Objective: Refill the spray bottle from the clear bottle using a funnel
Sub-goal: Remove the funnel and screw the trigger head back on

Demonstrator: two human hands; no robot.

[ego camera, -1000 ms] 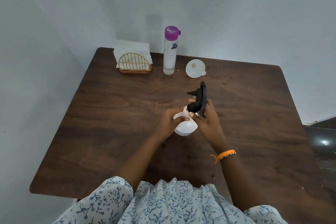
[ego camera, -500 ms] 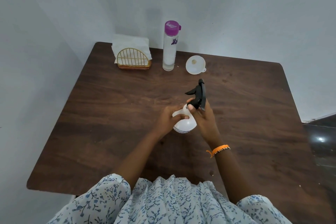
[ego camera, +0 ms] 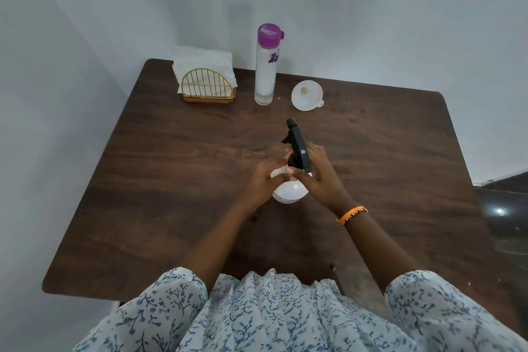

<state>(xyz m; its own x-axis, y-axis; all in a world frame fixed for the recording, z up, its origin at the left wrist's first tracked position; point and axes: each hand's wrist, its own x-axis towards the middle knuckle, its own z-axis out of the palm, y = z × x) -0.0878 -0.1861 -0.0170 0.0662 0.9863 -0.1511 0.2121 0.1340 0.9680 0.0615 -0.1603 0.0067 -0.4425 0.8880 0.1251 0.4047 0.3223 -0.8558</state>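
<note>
The spray bottle (ego camera: 290, 193) is held between both hands above the middle of the table (ego camera: 171, 180), its white rounded body low and its black trigger head (ego camera: 297, 148) rising beyond the fingers, away from the person. The body is gripped by the left hand (ego camera: 264, 183), whose fingers are curled round its left side. The base of the black trigger head is gripped by the right hand (ego camera: 323, 180), the thumb laid across the front of the neck and the fingers wrapped behind it. The two hands are close together, touching or nearly touching at the neck of the bottle. Whether the head is still seated on the neck cannot be told.

Well beyond the hands, near the far edge of the table, the clear bottle (ego camera: 266, 74) is stood upright with its purple cap (ego camera: 269, 33) closed. Just to the right of it, also beyond the hands, the white funnel (ego camera: 307, 95) is set with its wide mouth facing up.

Beyond and to the left of the left hand, a gold wire napkin holder (ego camera: 208, 86) with white napkins (ego camera: 203, 58) is placed beside the clear bottle. An orange bracelet (ego camera: 351, 215) is worn on the right wrist. Blue-flowered white sleeves (ego camera: 160, 303) are seen nearest the camera.
</note>
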